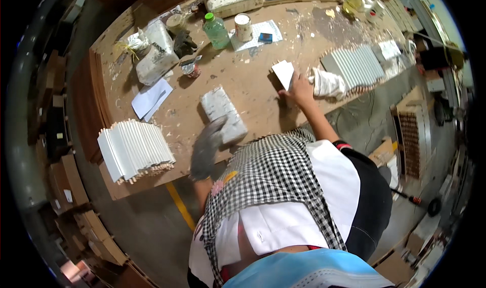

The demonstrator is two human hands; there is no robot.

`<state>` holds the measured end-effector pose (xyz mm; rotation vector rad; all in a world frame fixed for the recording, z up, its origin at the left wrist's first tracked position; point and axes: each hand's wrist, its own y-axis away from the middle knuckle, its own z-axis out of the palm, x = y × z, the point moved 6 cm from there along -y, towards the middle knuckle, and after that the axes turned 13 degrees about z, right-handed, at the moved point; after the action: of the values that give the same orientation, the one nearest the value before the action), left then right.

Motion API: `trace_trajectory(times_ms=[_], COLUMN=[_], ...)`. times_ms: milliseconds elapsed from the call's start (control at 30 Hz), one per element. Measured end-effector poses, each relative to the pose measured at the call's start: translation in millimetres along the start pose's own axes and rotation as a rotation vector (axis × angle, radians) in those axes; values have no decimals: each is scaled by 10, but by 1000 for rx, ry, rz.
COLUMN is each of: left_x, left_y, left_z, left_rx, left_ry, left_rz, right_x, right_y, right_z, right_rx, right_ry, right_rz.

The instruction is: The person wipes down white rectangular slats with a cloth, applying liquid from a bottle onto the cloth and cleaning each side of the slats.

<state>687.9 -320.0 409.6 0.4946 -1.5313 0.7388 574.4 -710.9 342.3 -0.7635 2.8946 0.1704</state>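
My left hand point(206, 145) wears a dark grey glove. Its fingers stretch over the near left side of a white, stained, wrapped block point(225, 113) at the table's front. Bare and further right, my right hand point(299, 91) closes its thumb and fingers about the near end of a white-faced piece point(283, 71) with pale wooden ends. Just right of that hand lies a crumpled white cloth point(328, 83). Beside the cloth is a row of grey-white strips point(357, 66) with wooden ends. A stack of similar white strips point(134, 149) sits at the table's left front corner.
Paper sheets point(153, 98), a small open tin point(191, 70) and a wrapped block point(156, 57) lie at the left of the worktable point(243, 78). Towards the back stand a green-capped bottle point(216, 32) and a white can point(243, 29). A yellow line point(180, 206) marks the floor.
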Motion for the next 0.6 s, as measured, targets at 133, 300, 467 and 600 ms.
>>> trace_trajectory(times_ms=[133, 300, 467, 600], left_x=[-566, -842, -1199, -1145], left_y=[-895, -1472, -1500, -1406], left_z=[1375, 2651, 2916, 2668], left_rx=[-180, -244, -66, -25], left_ry=[-303, -976, -1009, -873], left_rz=[-106, -1, 69, 20], right_x=[142, 672, 869, 979], right_y=[-271, -404, -320, -370], right_z=[-247, -212, -195, -134], right_rx=[7, 279, 166, 30], right_ry=[19, 95, -5, -25], right_rz=[-197, -515, -693, -703])
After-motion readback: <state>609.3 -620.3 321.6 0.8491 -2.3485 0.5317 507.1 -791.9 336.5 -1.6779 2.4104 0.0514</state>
